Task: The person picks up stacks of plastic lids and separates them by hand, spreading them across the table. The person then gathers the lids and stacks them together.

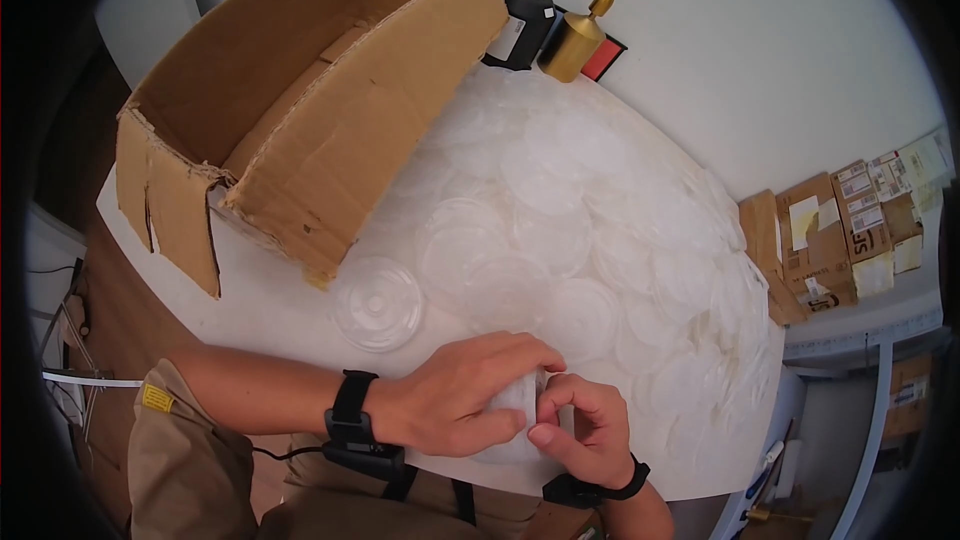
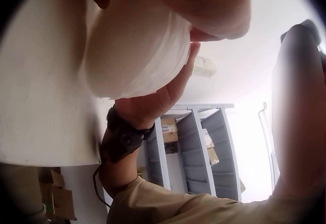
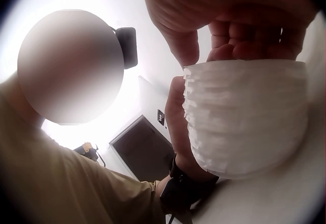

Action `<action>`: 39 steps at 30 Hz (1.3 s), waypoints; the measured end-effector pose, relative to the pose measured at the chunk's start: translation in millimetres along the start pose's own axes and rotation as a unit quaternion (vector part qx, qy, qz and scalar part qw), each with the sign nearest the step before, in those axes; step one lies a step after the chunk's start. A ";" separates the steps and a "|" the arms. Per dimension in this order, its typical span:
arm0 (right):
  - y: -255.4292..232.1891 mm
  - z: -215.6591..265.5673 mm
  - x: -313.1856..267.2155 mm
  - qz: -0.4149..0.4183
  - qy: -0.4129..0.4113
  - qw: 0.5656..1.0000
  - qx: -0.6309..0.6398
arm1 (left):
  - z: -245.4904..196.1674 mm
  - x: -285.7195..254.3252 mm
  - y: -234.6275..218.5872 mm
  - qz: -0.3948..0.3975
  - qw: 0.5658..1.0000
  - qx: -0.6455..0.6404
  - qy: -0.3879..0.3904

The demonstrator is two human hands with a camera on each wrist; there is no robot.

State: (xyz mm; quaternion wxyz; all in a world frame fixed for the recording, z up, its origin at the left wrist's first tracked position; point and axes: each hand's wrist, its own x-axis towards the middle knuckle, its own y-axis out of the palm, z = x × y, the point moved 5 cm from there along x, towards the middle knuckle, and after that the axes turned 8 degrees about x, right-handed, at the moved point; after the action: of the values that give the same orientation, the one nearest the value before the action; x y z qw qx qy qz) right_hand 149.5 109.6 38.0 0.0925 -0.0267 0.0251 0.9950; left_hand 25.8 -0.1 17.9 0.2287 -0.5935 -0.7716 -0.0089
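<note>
Both hands are at a stack of clear plastic lids (image 3: 249,117) near the table's front edge. My left hand (image 1: 465,390) grips the stack from the left, fingers over its far side and thumb on the near side. At the stack's right end, my right hand (image 1: 590,425) pinches the rim with thumb and curled fingers. In the right wrist view, the layered rims form a short cylinder, with the right thumb at its top edge. A single round lid (image 1: 377,305) lies flat left of the hands. Beyond them spreads a heap of loose lids (image 1: 590,220).
A large open cardboard box (image 1: 340,150) stands on the table's left side. At the back are a black device (image 1: 520,25) and a gold bottle (image 1: 572,48). Cardboard parcels (image 1: 825,230) stand beyond the table's right edge. The white table (image 1: 250,290) shows at left.
</note>
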 end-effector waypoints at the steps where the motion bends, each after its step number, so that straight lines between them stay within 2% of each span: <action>1: 2.7 2.8 -0.3 0.001 -0.015 1.000 -0.019 | -0.6 -0.9 1.0 0.000 1.000 -0.001 -0.001; 4: 6.3 6.6 0.8 0.007 -0.035 0.999 -0.039 | -3.2 -1.8 -1.3 -0.010 1.000 -0.004 -0.007; 6: 6.1 6.4 0.7 0.013 -0.037 0.998 -0.041 | -2.5 -3.0 0.6 0.018 0.999 -0.005 -0.031; 8: 4.3 1.9 0.8 0.014 -0.018 1.000 0.014 | -4.4 -3.1 -0.5 0.016 0.999 -0.010 -0.032; 12: 2.9 2.1 0.1 0.005 -0.005 1.000 0.030 | -5.8 -2.0 -2.1 0.000 1.000 -0.014 -0.014; 15: -9.6 -4.6 -6.0 -0.027 -0.008 0.996 0.083 | -5.3 -1.5 -2.2 -0.002 1.000 -0.012 -0.009; 18: -30.7 -7.3 -9.4 -0.112 -0.014 0.981 0.158 | -5.4 -1.1 -2.9 0.015 0.999 -0.009 -0.030; 22: -39.9 -2.5 -11.8 -0.137 0.021 0.984 0.114 | -4.6 -1.0 -1.9 0.009 1.000 -0.006 -0.023; 25: -41.7 3.8 -14.1 -0.105 0.025 0.992 0.062 | -5.3 0.1 -3.7 0.009 1.000 -0.007 -0.016; 29: -54.5 11.2 -19.6 -0.140 -0.017 0.990 0.026 | -2.4 -0.8 -3.4 0.010 0.999 -0.010 -0.033; 31: -68.0 15.3 -25.4 -0.202 -0.014 0.979 0.010 | -2.0 0.8 -4.0 0.009 0.999 -0.014 -0.042; 36: -74.0 29.4 -29.6 -0.266 -0.078 0.960 0.036 | -2.5 -0.7 -6.7 0.003 0.998 -0.028 -0.054; 39: -80.8 34.7 -31.5 -0.291 -0.206 0.934 -0.025 | -0.9 -1.3 -4.4 0.007 0.999 -0.020 -0.045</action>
State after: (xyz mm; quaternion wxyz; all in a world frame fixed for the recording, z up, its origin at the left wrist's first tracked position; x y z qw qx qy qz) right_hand 193.8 185.1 70.8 0.3803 0.1704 -0.0280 0.9086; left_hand 22.3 -2.8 19.4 0.1818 -0.6036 -0.7763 0.0040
